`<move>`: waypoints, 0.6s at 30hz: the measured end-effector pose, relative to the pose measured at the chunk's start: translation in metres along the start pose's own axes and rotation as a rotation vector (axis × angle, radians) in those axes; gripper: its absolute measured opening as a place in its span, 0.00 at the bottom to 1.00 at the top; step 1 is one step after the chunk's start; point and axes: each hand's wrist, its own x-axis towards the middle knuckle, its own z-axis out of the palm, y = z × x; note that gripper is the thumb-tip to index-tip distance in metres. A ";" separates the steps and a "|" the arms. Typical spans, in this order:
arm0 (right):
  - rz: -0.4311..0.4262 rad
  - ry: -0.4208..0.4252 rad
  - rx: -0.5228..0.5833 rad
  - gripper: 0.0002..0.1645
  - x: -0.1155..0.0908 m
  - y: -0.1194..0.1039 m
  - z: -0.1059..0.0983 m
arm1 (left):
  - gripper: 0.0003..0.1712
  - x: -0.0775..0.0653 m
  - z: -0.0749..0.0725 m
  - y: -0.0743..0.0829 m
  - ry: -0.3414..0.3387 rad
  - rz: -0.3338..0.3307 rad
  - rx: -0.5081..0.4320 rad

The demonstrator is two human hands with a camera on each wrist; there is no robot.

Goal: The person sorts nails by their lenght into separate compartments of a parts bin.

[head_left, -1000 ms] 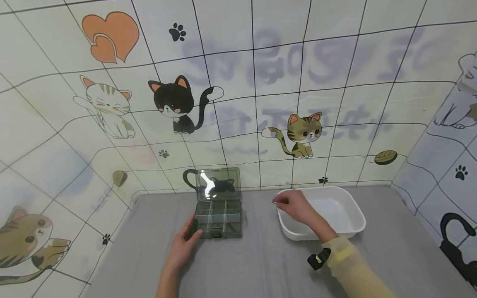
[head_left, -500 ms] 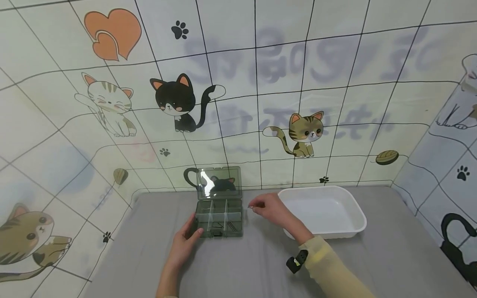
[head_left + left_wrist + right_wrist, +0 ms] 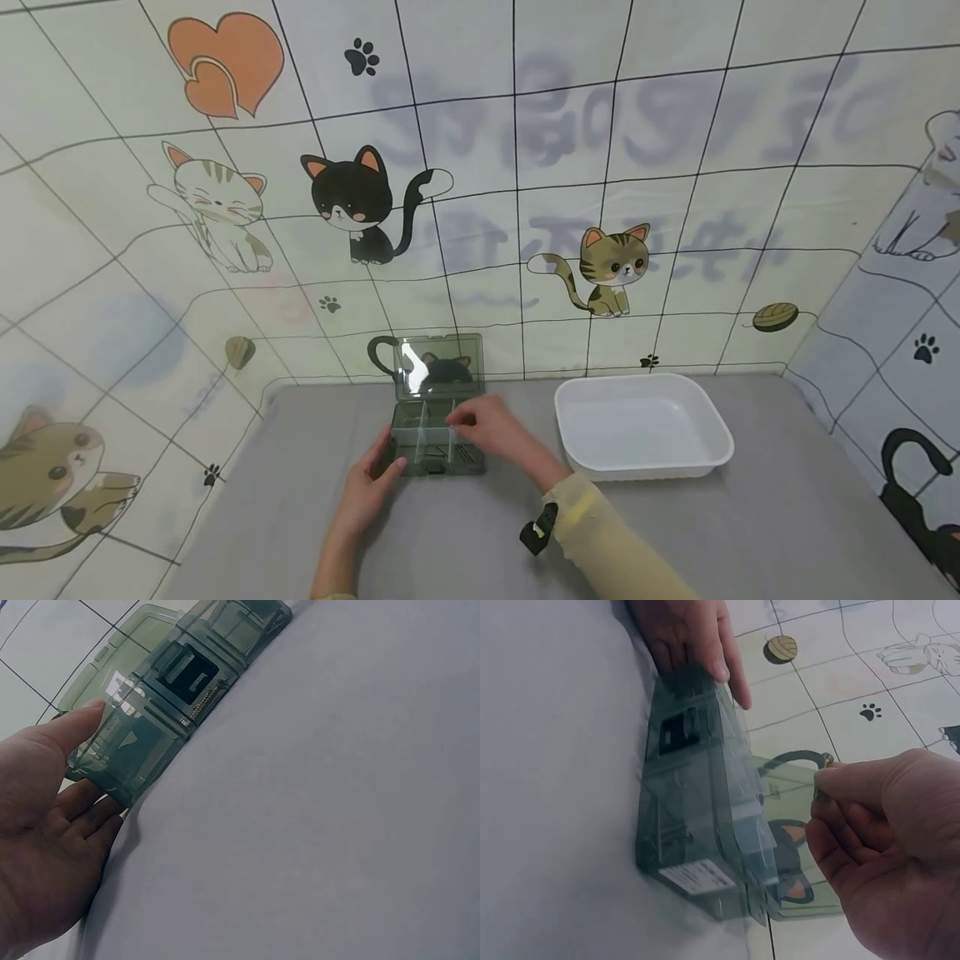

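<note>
A green see-through compartment box [image 3: 438, 450] stands on the grey cloth with its lid [image 3: 441, 367] raised at the back. My left hand [image 3: 367, 492] grips its left end, thumb on the front corner and fingers behind, as the left wrist view shows. Above the box's right half my right hand [image 3: 491, 429] pinches a small brass-coloured screw [image 3: 827, 760] between thumb and forefinger; most of it is hidden by the fingers. Several thin metal pieces [image 3: 465, 454] lie in the front right compartment. Ridged gold pieces [image 3: 208, 702] show through the front wall beside the black latch [image 3: 187, 673].
A white plastic basin [image 3: 645, 425] stands to the right of the box. Behind both rises a cat-printed cloth wall [image 3: 480, 208] with grid lines. Grey cloth [image 3: 480, 542] covers the table, and a black camera [image 3: 538, 529] sits on my right wrist.
My right hand has moved left from the basin's near-left rim, across the gap, to above the box, still pinching the small screw. The left hand has kept its grip on the box.
</note>
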 end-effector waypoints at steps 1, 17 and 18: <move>0.000 -0.004 0.005 0.09 0.001 -0.001 0.002 | 0.39 0.000 0.000 0.000 0.004 0.000 -0.003; -0.008 0.033 0.013 0.09 0.015 0.002 0.034 | 0.39 0.001 0.000 0.000 0.000 -0.001 -0.012; -0.005 0.042 0.019 0.09 0.015 0.001 0.036 | 0.39 0.001 0.000 0.000 0.001 -0.003 -0.010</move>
